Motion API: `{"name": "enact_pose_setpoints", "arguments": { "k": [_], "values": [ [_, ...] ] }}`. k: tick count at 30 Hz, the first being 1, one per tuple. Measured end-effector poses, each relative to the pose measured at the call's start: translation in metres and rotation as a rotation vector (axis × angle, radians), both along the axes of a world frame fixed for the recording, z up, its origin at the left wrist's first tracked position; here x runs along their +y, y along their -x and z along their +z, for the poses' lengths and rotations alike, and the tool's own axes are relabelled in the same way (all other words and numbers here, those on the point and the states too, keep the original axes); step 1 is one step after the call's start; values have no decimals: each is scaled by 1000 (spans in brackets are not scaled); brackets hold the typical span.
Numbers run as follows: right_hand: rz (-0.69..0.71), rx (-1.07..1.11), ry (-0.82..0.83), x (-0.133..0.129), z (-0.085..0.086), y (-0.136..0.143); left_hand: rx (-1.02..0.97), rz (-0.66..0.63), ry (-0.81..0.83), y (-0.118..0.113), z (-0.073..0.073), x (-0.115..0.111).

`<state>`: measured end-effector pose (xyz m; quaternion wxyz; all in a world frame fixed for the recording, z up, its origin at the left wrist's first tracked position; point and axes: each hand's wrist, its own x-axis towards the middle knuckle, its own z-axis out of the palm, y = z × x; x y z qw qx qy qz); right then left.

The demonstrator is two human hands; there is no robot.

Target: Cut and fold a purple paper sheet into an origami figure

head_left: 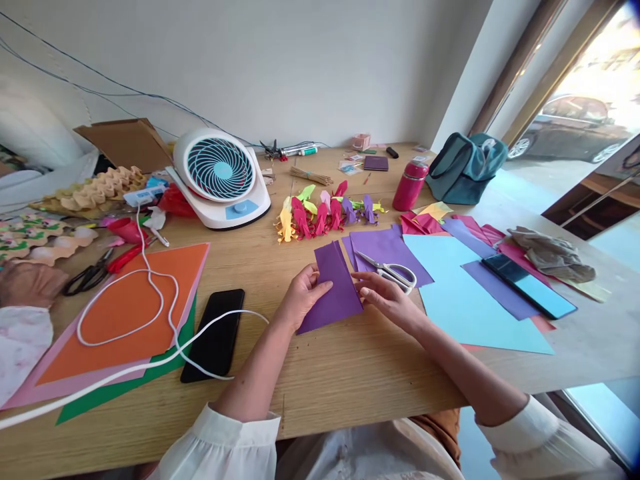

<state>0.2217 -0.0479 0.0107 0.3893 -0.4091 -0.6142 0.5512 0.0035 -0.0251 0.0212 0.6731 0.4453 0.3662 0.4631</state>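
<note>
A folded purple paper (pixel 334 293) is held between my two hands above the wooden table. My left hand (pixel 305 293) grips its left edge, thumb on top. At the right edge, the fingers of my right hand (pixel 385 297) are bent around the paper's side, where a narrow layer shows. White-handled scissors (pixel 395 272) lie just behind my right hand on more purple paper (pixel 380 243). Folded paper shapes in yellow, red, green and purple (pixel 323 212) lie farther back.
A white fan (pixel 220 167) stands at the back left. Beside my left arm are a black phone (pixel 215 333), a white cable and orange paper (pixel 125 313). Another person's hand (pixel 30 283) rests at far left. Rightward are blue paper (pixel 465 293), a red bottle (pixel 411 185) and a teal bag (pixel 467 167).
</note>
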Motion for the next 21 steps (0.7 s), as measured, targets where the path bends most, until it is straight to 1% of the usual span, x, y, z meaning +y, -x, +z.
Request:
{"name": "enact_pose_setpoints", "arguments": {
  "k": [1,3,5,7,11,16,21],
  "values": [
    [30,70,53,-1,-1,2,24,-28,-10,-2,-1,-1],
    [21,167,139,-3,-4,3,77,-75,-53,-5,-3,-2],
    [-36,222,201,-2,-6,1,152,-104,-116,-8,-6,-3],
    [-104,246,225,0,-8,-2,247,-124,-177,-10,-10,-3],
    [-187,249,207,4,-11,-4,406,-169,-228,-12,-16,-3],
    [-267,232,169,8,-8,-7,549,-105,-274,-11,-14,-3],
    [-407,227,122,14,-3,-18,554,-91,-291,-9,-11,-1]
  ]
}}
